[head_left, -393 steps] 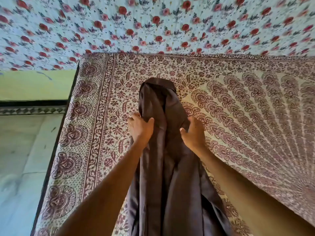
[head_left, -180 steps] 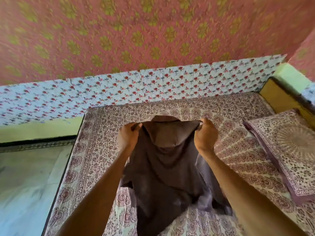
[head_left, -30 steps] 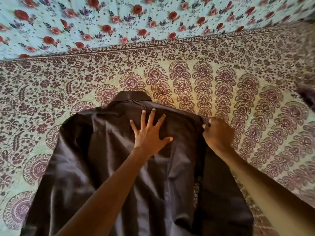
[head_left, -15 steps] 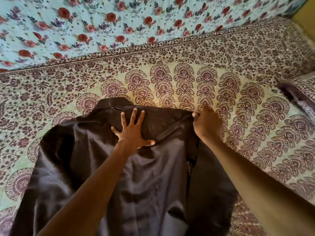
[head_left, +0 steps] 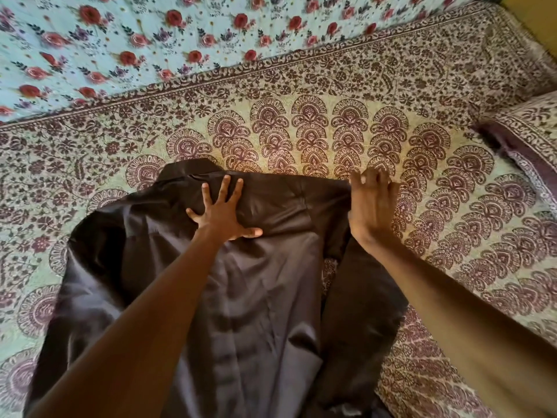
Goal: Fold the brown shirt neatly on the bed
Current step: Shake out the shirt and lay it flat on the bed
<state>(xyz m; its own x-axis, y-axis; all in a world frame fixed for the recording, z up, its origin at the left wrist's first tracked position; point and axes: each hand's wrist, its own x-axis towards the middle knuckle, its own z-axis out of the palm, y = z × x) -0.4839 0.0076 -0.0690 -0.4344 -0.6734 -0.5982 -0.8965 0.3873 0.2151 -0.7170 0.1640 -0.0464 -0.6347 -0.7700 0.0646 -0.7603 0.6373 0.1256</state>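
- Step: spreading the shirt flat on the bed, centre to lower frame, collar toward the top. Folding isn't starting yet, I'd judge.
- Left hand is pressing just below the collar, fingers splayed straight, gripping nothing.
- Right hand is sitting at the shoulder edge, centre-right. It's blurred, so can't tell if it's pinching cloth.
- Next: likely folding that side inward while the left hand is pinning.

Shirt hem cut off btm; right hand blurred

Single head-worn wide-angle view, facing forward and down, close over the bed
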